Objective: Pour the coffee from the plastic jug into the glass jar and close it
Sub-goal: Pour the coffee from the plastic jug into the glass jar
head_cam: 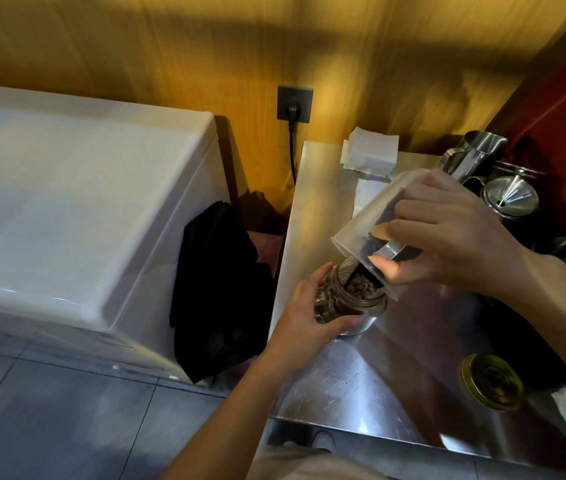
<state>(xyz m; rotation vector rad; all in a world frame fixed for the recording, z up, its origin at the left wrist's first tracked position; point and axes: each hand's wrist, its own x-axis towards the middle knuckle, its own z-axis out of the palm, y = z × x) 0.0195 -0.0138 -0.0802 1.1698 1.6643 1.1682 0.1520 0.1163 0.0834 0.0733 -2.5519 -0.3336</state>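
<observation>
A clear plastic jug (368, 220) is tipped mouth-down to the left, gripped by my right hand (448, 233) around its handle and side. Dark coffee beans slide along its lower wall and fall into the open glass jar (354, 296). The jar stands on the steel counter (361, 375), close to its left edge, nearly full of beans. My left hand (312, 313) wraps the jar's left side and base. A gold metal lid (491, 381) lies on the counter at the lower right, apart from the jar.
Steel pitchers and a funnel (506, 195) crowd the counter's back right. White paper filters (370, 155) lie at the back. A white chest appliance (77, 216) stands left, with a black cloth (219, 289) in the gap. A plugged wall socket (294, 103) is behind.
</observation>
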